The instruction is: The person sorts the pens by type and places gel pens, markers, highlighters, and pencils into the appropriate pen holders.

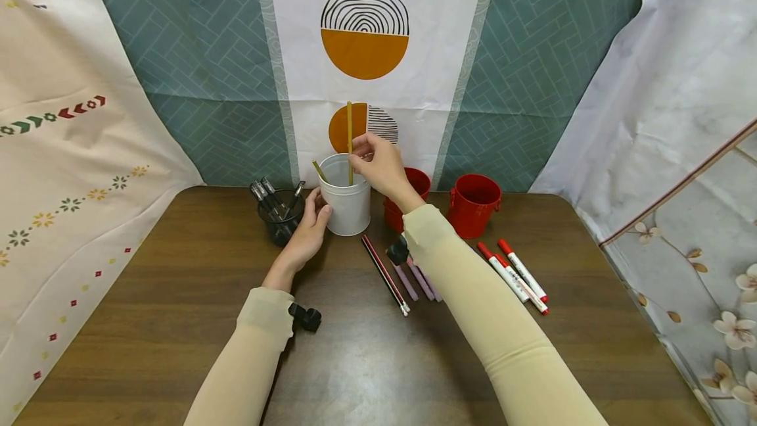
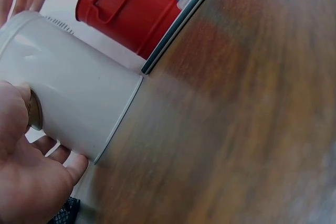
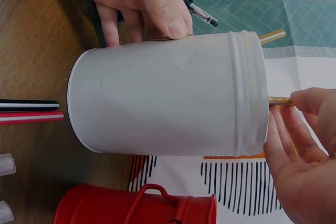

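A white metal bucket [image 1: 349, 212] stands upright at the back of the table. My left hand [image 1: 306, 236] holds it by its left side, with the thumb near a side handle [image 2: 35, 109]. Above the bucket's rim, my right hand [image 1: 383, 168] pinches a slim yellow pencil [image 1: 349, 120] between thumb and fingers. That pencil is upright, its lower end inside the bucket and hidden below the rim. Another yellow pencil [image 1: 319, 171] leans out over the bucket's left rim.
Left of the bucket is a black mesh cup [image 1: 280, 229] with several pens. Two red buckets [image 1: 475, 206] stand to the right, one partly behind my right arm. Striped pencils [image 1: 386, 275], purple-barrelled pens [image 1: 418, 281] and red-capped markers [image 1: 514, 275] lie on the table [image 1: 355, 360].
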